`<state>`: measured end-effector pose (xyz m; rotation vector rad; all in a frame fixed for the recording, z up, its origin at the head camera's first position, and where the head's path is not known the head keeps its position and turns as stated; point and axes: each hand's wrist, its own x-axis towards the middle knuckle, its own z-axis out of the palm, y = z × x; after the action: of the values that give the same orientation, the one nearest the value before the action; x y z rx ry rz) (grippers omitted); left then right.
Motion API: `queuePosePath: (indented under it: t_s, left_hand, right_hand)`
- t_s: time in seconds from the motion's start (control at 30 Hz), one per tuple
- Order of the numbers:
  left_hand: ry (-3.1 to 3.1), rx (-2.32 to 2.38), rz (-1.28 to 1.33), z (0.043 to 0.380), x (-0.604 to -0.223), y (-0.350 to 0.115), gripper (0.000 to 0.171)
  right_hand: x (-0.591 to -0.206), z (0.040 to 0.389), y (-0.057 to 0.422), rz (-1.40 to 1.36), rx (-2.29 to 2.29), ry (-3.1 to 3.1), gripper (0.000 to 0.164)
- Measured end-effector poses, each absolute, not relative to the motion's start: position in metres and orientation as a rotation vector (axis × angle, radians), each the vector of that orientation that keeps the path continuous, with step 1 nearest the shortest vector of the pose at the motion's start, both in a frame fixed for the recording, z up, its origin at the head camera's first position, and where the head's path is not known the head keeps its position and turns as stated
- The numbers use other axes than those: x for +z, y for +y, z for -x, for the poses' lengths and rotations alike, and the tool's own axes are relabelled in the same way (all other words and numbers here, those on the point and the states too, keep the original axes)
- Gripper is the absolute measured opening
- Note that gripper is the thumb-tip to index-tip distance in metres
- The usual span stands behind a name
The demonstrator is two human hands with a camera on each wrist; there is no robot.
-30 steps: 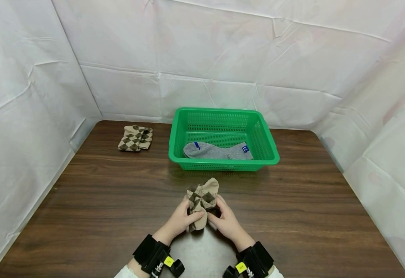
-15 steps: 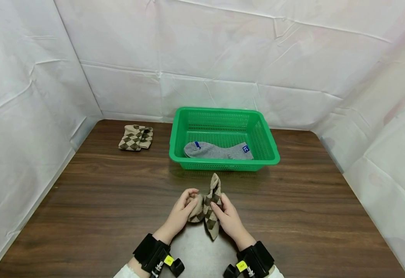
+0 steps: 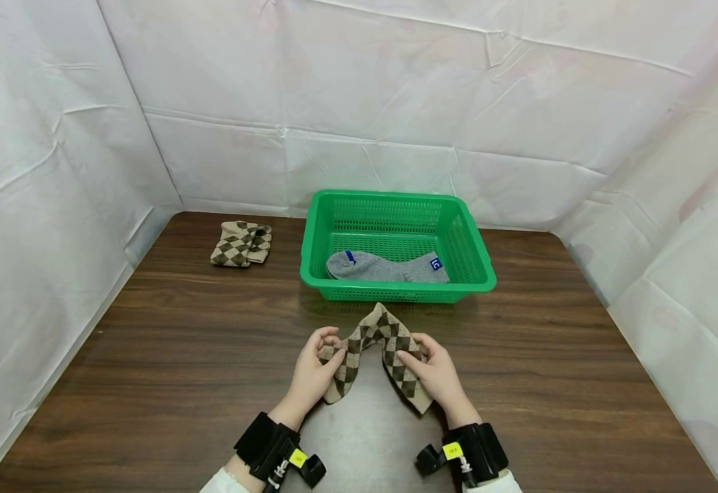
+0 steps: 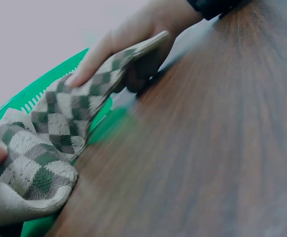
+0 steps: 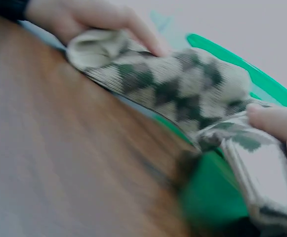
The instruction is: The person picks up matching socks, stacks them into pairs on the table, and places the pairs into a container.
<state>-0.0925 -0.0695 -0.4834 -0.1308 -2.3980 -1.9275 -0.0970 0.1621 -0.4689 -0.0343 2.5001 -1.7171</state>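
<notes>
A beige and brown argyle sock point(image 3: 399, 356) spans both hands above the near part of the table, bent into an arch with its peak toward the basket. My left hand point(image 3: 311, 370) pinches its left end between thumb and fingers. With the thumb on top, my right hand point(image 3: 440, 376) grips the other end. Seen from the left wrist, the checked sock point(image 4: 59, 118) sags between the hands, and the right hand point(image 4: 133, 37) holds the far part. The right wrist view shows an open cuff point(image 5: 91, 49) beside the left hand point(image 5: 91, 15).
A green plastic basket point(image 3: 396, 293) stands beyond the hands, with grey socks point(image 3: 380, 267) lying inside it. Another folded argyle sock bundle point(image 3: 236, 245) rests at the back left of the brown wooden table point(image 3: 149, 370). White sheeting point(image 3: 359, 89) walls in the back and both sides.
The bunched argyle sock has been spread out into an arch. My right hand has moved right with one end, while my left hand has shifted slightly left. Basket and folded bundle stay put.
</notes>
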Motion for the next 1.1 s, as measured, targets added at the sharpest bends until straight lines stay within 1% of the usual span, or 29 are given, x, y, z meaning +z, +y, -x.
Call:
queuePosePath:
  t_s: [0.07, 0.17, 0.3, 0.4, 0.63, 0.77, 0.9, 1.1]
  left_hand:
    - [-2.377, -1.932, 0.094, 0.094, -0.484, -0.071, 0.035]
    - [-2.353, -1.963, 0.074, 0.095, -0.484, -0.072, 0.034]
    - [-2.337, -1.979, 0.062, 0.096, -0.484, -0.074, 0.033]
    - [-2.35, -1.962, 0.042, 0.096, -0.484, -0.075, 0.033]
    - [-2.353, -1.965, 0.007, 0.096, -0.481, -0.076, 0.033]
    - [-2.34, -1.943, 0.009, 0.095, -0.48, -0.078, 0.032]
    - [-2.346, -1.886, -0.033, 0.095, -0.481, -0.08, 0.03]
    - [-2.365, -1.798, -0.06, 0.096, -0.481, -0.081, 0.027]
  right_hand:
    - [-0.467, 0.098, 0.171, 0.035, -1.691, 2.471, 0.042]
    - [-0.463, 0.098, 0.184, 0.081, -1.522, 2.504, 0.048]
    - [-0.461, 0.097, 0.2, 0.162, -1.312, 2.549, 0.038]
    - [-0.46, 0.097, 0.206, 0.153, -1.259, 2.556, 0.032]
    - [-0.461, 0.101, 0.211, -0.008, -1.153, 2.733, 0.033]
    - [-0.461, 0.103, 0.215, -0.092, -1.201, 2.749, 0.033]
    - [-0.46, 0.103, 0.219, -0.16, -1.351, 2.682, 0.03]
    - [-0.459, 0.102, 0.222, -0.285, -1.505, 2.648, 0.034]
